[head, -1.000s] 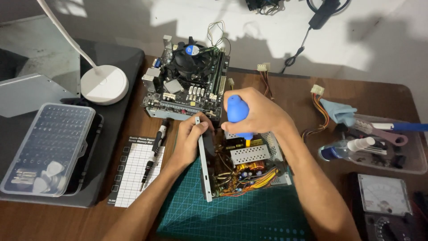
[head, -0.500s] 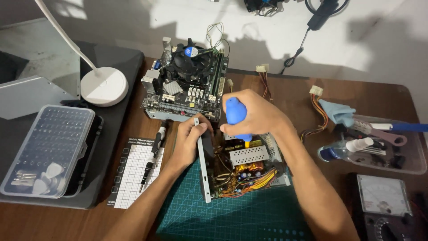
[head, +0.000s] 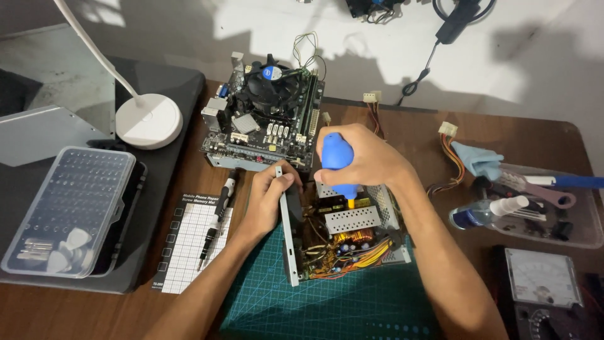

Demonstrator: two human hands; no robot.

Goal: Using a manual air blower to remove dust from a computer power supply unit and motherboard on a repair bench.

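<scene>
An opened power supply unit with exposed coils, capacitors and coloured wires lies on a green cutting mat. My right hand grips a blue rubber air blower whose yellow nozzle points down into the unit. My left hand holds the unit's metal left wall near its top corner, fingers curled over the edge. A motherboard with a black fan cooler lies just behind both hands.
A black screwdriver lies on a white gridded screw mat. A clear bit case and white lamp base sit at left. A tray with spray bottle and brushes, a multimeter and a blue cloth are at right.
Both hands stay almost in place. The right hand with the blower has shifted very slightly; the left hand keeps its hold on the unit's wall.
</scene>
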